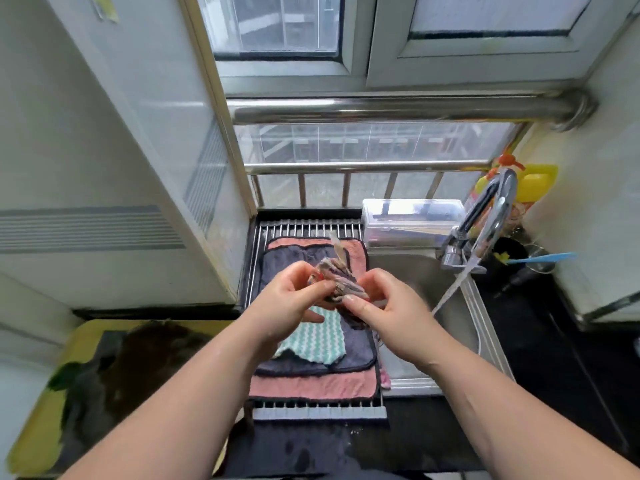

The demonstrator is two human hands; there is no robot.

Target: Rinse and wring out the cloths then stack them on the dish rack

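Note:
A small bunched-up cloth, brownish with dark stripes, is held above the dish rack by both hands. My left hand grips its left end and my right hand grips its right end. Below them three cloths lie stacked flat on the rack: a pink cloth at the bottom, a dark grey cloth over it, and a green-and-white zigzag cloth on top. The steel sink sits right of the rack.
The tap runs a stream of water into the sink. A clear plastic box stands behind the sink, yellow bottles and a cup with a blue handle at right. A yellow tray with dark items lies at left.

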